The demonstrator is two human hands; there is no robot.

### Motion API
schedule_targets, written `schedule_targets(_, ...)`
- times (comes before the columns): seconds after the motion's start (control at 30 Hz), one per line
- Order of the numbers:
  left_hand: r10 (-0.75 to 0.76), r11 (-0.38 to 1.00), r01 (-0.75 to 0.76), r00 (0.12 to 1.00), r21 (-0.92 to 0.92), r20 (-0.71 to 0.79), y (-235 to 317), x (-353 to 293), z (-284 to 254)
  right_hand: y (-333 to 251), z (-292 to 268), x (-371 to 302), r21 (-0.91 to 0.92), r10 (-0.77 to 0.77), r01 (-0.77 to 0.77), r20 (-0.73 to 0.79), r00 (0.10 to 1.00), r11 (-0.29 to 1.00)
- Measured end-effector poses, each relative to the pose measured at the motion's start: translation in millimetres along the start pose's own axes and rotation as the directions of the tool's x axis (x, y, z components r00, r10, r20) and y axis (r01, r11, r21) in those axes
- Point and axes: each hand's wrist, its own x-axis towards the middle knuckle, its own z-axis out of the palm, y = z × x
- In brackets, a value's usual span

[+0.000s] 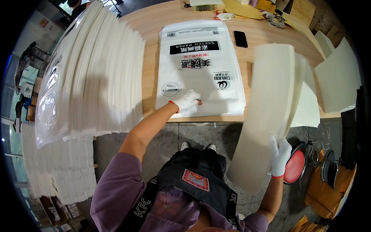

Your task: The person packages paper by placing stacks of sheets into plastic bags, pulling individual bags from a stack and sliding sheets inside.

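Observation:
My left hand [187,100], in a white knitted glove with bare fingertips, rests low on a stack of clear-and-white printed plastic bags [201,87]. Its fingers are bent together at the top bag, close to the table's near edge. In my right hand [279,155], also white-gloved, is a thick sheaf of white paper sheets [266,100]. The sheaf stands up and bows, its lower end hanging past the table edge. Behind it, more white sheets [306,98] lie on the table, partly hidden.
A tall row of filled paper packs [92,73] covers the left side of the wooden table [150,23]. A black phone [240,39] lies beyond the bags. Scissors [279,17] and yellow envelopes [241,9] are at the back. A red-seated stool [294,165] stands at the right.

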Motion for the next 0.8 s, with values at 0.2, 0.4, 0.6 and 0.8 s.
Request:
schedule_targets(0.2,0.293,0.956,-0.291,0.945,-0.035,0.143,-12.3,28.3,-14.6,-67.9,12.9,-21.5,-0.044,-0.407,0.417,0.147,0.901,0.908)
schedule_targets(0.4,-0.214,0.248,-0.307,0.908,-0.919,-0.361,-55.2,70.0,-70.7,-57.1,54.0,-25.8,-0.273,-0.344,0.494,0.451,0.824,0.825)
schedule_targets(0.6,0.064,0.375,-0.325,0.943,-0.868,-0.325,-19.0,53.0,-124.4,-26.6,21.7,-44.4,-0.508,-0.22,0.398,0.375,0.901,0.764)
schedule_targets(0.8,0.159,0.61,-0.355,0.931,-0.708,-0.329,24.9,60.3,-120.9,-86.3,-12.3,-64.1,-0.331,-0.44,0.547,0.348,0.828,0.769)
